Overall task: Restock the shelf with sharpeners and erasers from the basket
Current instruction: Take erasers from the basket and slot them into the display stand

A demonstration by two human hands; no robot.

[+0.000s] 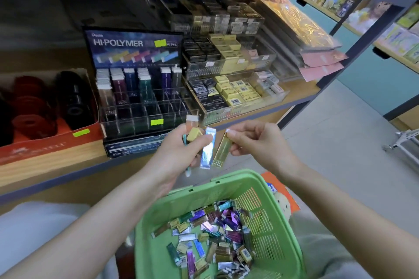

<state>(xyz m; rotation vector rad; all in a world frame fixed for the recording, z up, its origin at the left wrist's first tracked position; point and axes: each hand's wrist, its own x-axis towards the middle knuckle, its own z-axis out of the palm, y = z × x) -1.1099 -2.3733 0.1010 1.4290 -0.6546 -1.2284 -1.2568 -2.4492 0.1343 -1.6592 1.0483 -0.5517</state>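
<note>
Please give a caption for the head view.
Above the green basket, left hand grips several erasers; right hand pinches a gold eraser.

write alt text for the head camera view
A person's left hand grips several slim erasers while the right hand pinches a gold eraser, above a green basket of erasers, facing a Hi-Polymer display on the shelf.

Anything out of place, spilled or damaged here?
Nothing spilled or damaged. The erasers lie jumbled in the green basket. The Hi-Polymer display has front compartments that look bare, stock only at the back. The left hand grips a mixed bunch; the right hand pinches one gold eraser.
</note>
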